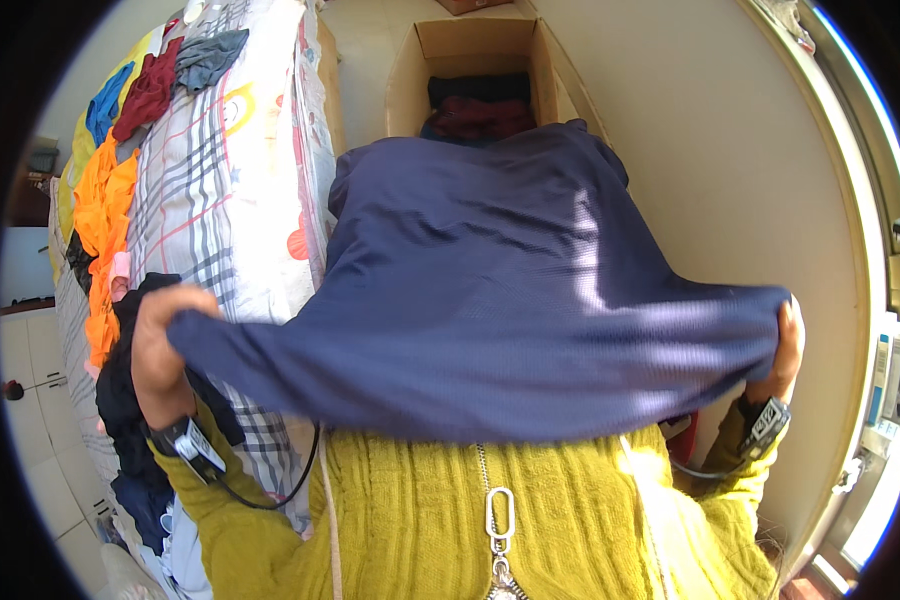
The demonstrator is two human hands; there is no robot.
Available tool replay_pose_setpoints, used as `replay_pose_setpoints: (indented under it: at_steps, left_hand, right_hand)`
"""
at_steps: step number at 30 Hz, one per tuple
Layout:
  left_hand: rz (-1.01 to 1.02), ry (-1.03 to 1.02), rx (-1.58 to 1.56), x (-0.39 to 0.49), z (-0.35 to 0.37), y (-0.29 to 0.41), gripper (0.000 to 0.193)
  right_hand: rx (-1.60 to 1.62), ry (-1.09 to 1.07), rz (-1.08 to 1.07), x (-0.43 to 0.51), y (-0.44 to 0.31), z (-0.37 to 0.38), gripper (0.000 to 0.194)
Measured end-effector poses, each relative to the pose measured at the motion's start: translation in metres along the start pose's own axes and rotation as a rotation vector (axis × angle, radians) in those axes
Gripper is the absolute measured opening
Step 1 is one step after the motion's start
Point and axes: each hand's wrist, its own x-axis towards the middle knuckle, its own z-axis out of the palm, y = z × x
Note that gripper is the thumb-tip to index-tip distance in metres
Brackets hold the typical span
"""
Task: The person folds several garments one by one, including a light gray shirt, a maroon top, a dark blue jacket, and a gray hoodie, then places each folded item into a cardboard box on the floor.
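A dark navy garment (465,285) is spread wide between my two hands in front of my chest. My left hand (166,337) grips its near left corner, above the edge of the bed. At the near right corner, my right hand (791,341) holds the fabric, with most of the fingers hidden behind it. The cloth's far end hangs over the near part of an open cardboard box (476,37). Inside the box lie a dark red folded cloth (480,116) and a black folded cloth (480,86).
On my left is a bed with a plaid sheet (187,195). Along it lie an orange garment (105,202), a dark red garment (148,94), a grey one (210,58), a blue one (107,97) and black clothes (131,405). A pale wall (720,150) runs along my right.
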Motion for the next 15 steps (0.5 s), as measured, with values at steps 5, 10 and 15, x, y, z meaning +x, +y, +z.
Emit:
replay_pose_setpoints:
  at_steps: [5,10,15]
  left_hand:
    - [-0.037,-0.040,-0.038,0.100,-0.021,-0.042,0.030]
    - [-0.060,0.215,0.512,0.182,0.018,-0.089,0.053]
    - [0.238,-0.006,0.750,0.152,0.090,-0.100,0.061]
  right_hand:
    - [0.322,-0.037,0.240,0.091,0.008,0.070,0.025]
    - [0.256,-0.226,0.271,0.145,0.051,0.126,0.079]
    - [-0.306,-0.226,0.218,0.127,0.090,0.126,0.087]
